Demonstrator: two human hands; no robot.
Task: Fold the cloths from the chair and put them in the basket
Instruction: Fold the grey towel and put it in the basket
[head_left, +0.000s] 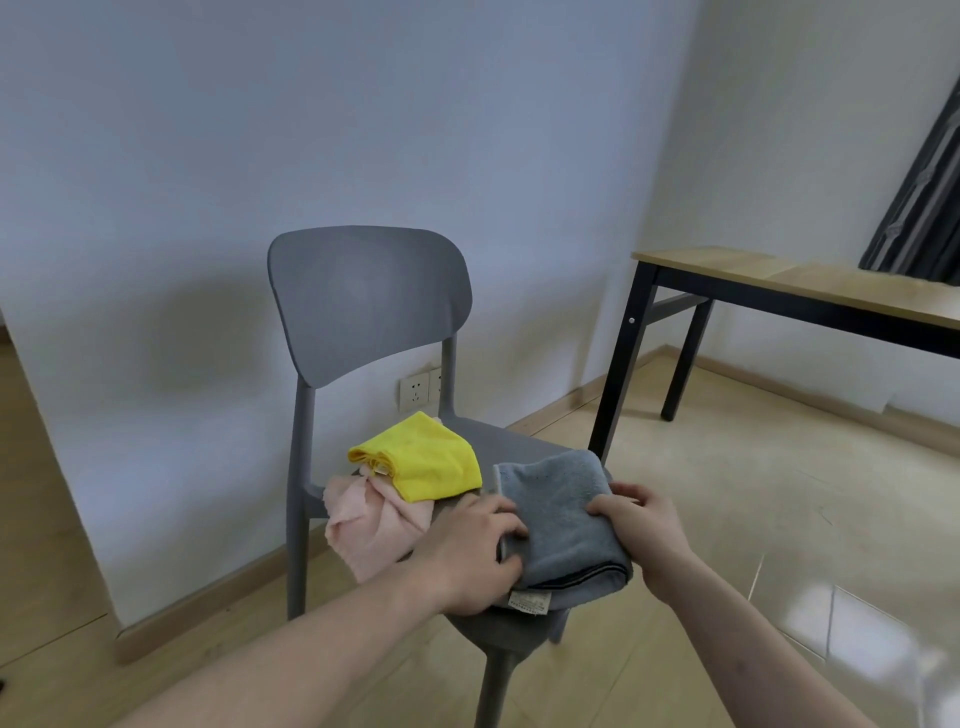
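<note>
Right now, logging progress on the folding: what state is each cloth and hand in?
grey cloth: folded, flat on the chair seat, under both hands
yellow cloth: loosely folded, on the pink one
pink cloth: crumpled, draping over the seat edge
left hand: pressing the grey cloth
right hand: gripping its edge

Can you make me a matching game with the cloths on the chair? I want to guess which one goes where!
Things:
1. yellow cloth
2. pink cloth
3. grey-blue cloth
4. chair

Places or states:
A. crumpled, hanging over the seat's left edge
B. folded, with both hands on it
C. lying on top of another cloth
D. standing in front of the white wall

Pairs: 1-C, 2-A, 3-B, 4-D. The left hand and right hand both rest on the grey-blue cloth.
</note>
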